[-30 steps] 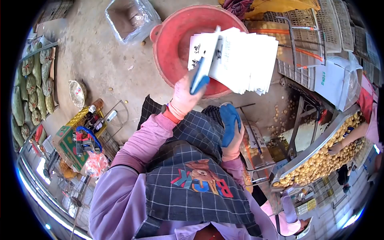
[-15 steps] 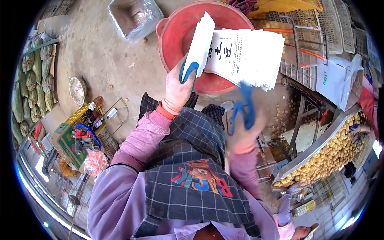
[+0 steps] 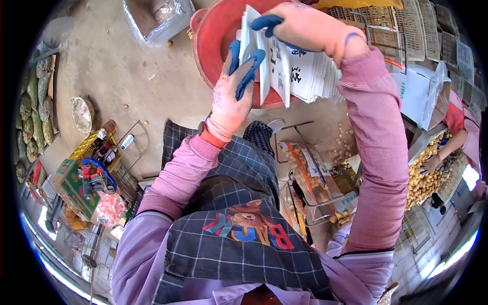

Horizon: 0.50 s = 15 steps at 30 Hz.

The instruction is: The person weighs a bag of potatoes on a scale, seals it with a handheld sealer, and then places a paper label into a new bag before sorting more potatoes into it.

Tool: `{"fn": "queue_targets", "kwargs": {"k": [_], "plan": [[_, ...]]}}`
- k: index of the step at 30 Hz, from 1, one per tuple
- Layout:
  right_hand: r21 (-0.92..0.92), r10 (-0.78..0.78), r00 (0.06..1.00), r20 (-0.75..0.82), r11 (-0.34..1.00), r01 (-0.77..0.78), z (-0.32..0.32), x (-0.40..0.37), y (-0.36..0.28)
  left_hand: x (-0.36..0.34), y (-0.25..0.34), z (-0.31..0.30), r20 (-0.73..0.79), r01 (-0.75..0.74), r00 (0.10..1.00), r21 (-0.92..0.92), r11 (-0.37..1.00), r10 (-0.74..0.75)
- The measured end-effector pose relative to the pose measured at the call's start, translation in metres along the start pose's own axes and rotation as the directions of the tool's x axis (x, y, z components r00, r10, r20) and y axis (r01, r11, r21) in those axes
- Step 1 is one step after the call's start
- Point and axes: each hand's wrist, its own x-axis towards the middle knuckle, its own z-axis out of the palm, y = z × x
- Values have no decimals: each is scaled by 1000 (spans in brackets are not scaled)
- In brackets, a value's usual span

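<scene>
My left hand (image 3: 231, 99), in a pink work glove with blue fingertips, closes around the near end of several white printed sheets (image 3: 277, 71) marked with large black characters. These sheets stand up in a bent fan. My right hand (image 3: 310, 30), gloved the same way, reaches over from the right, its blue fingertips pinching the top of a front sheet. More sheets (image 3: 317, 76) of the same kind lie in an overlapping stack to the right, partly hidden under my right hand. Beneath them is a large red tub (image 3: 211, 48).
A plastic-lined box (image 3: 157, 20) stands beyond the tub. At right, a co-worker's hand (image 3: 433, 163) touches potatoes (image 3: 424, 185) on a sorting table. A potato-filled bag (image 3: 307, 170) sits in a metal frame. Crates (image 3: 401, 30) are stacked at upper right.
My right hand has swung up from below the stack to the top of the sheets. The sheets in my left hand now fan open. A co-worker's arm has come into view over the potatoes.
</scene>
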Motion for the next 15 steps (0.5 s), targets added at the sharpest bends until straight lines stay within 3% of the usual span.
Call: {"fn": "queue_targets", "kwargs": {"k": [1, 3, 6, 7, 9, 10, 11, 13, 15], "plan": [[196, 35, 999, 19, 980, -38, 2, 6, -4, 1, 0, -4, 68, 53, 996, -5, 999, -53], [557, 91, 993, 76, 822, -118, 5, 17, -10, 2, 6, -9, 26, 115, 993, -125, 986, -113], [919, 146, 978, 151, 343, -193, 11, 21, -14, 1, 8, -7, -5, 84, 996, -50, 995, -85], [918, 144, 978, 153, 345, -194, 16, 21, -10, 1, 9, -6, -29, 96, 995, -19, 995, -96], [637, 5, 957, -290, 747, 189, 23, 18, -1, 4, 5, -8, -51, 113, 992, -11, 994, -113], [399, 47, 969, -243, 915, 56, 6, 10, -12, 4, 2, -10, -16, 128, 992, -46, 991, -128], [95, 2, 920, -391, 995, 38, 7, 4, -11, 4, 0, -12, 18, 144, 990, -80, 986, -143], [160, 135, 891, -433, 984, -71, -4, -12, -16, 2, -8, -14, 24, 164, 986, -134, 977, -162], [250, 227, 912, -341, 958, -144, -13, -25, -20, 2, -9, -17, 43, 169, 985, -87, 982, -165]]}}
